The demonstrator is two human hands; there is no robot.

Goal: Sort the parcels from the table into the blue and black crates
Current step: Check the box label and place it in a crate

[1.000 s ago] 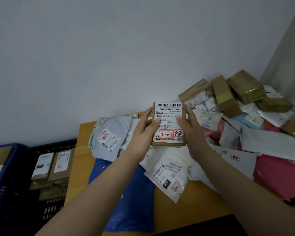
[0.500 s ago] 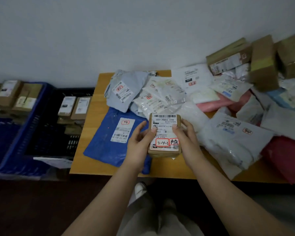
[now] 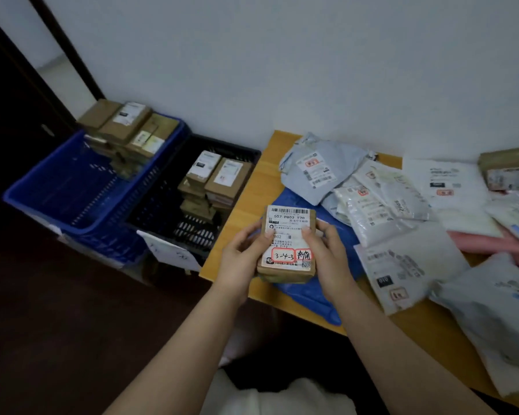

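Table (image 3: 240, 205): It is standing against the wall, and soft bags are lying all over its top.
Blue crate (image 3: 42, 199): It is sitting on the floor, well to the left of the table, with brown boxes piling up at its back end.
Black crate (image 3: 162, 211): It is sitting between the blue crate and the table, touching the table's left side. Brown boxes are stacking up inside it.
Blue bag (image 3: 309, 292): It is lying flat on the table's near left part, just under the box.
Box (image 3: 288, 244): It is being held up over the table's near left edge, with its white label facing up.
Left hand (image 3: 240, 262): It is gripping the box's left side, fingers curling round it, thumb pressing on the label.
Right hand (image 3: 330, 256): It is gripping the box's right side the same way, thumb on the label.
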